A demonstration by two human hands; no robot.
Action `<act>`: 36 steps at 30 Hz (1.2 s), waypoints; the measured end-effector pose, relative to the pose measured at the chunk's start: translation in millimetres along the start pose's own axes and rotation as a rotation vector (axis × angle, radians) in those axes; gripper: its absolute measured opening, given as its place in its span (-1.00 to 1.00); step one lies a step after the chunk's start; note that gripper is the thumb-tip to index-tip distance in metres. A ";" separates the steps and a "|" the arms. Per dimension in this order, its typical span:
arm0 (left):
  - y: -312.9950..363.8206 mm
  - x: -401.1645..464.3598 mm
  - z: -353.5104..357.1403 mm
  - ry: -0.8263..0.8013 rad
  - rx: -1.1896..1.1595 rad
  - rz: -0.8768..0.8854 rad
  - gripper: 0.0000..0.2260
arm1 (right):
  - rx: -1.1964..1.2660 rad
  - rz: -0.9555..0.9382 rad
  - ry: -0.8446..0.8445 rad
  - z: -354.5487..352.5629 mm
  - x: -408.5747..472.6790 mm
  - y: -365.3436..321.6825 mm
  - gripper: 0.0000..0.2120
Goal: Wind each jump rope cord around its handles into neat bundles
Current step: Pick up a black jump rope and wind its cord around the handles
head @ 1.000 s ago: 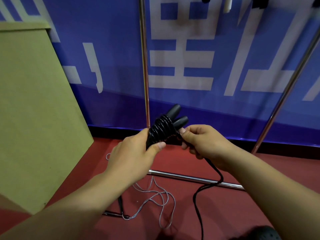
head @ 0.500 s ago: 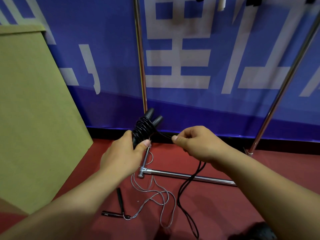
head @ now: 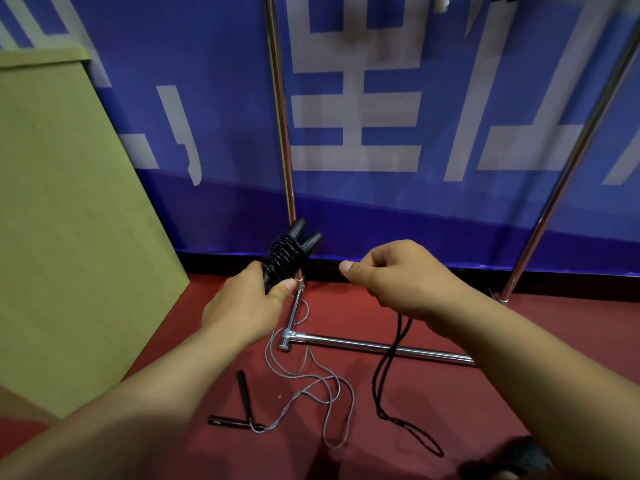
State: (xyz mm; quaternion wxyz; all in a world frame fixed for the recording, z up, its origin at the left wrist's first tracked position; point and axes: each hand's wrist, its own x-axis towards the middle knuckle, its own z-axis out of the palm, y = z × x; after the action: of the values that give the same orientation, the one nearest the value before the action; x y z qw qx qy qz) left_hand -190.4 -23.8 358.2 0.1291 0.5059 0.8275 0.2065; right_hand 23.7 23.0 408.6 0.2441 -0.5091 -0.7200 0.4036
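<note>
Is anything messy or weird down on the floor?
Yes. A second jump rope lies unwound on the red floor: its grey cord sprawls in tangled loops around the metal rack foot, and its two thin black handles lie crossed instead of side by side.

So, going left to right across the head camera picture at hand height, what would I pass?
Cardboard sheet → left hand → black rope bundle → right hand → slanted metal pole.
</note>
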 end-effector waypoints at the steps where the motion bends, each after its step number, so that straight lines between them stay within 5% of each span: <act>1: -1.9 1.7 -0.5 -0.006 0.012 -0.010 -0.67 | 0.005 -0.003 0.001 -1.2 -1.8 -0.4 -0.59; 21: 16.9 -26.0 20.5 -0.599 -0.051 0.247 -0.82 | 0.005 -0.134 0.108 -10.1 -0.8 9.3 -0.77; 36: 30.0 -41.6 0.5 -0.453 0.137 0.563 -0.72 | -0.058 -0.161 0.078 -15.4 12.3 25.3 -0.82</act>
State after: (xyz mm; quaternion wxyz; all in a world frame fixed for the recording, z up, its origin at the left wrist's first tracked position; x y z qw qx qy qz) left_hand -147.8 -48.7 372.1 0.2133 0.7540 0.6183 0.0608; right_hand 44.6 43.5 395.4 0.2890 -0.4717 -0.7598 0.3415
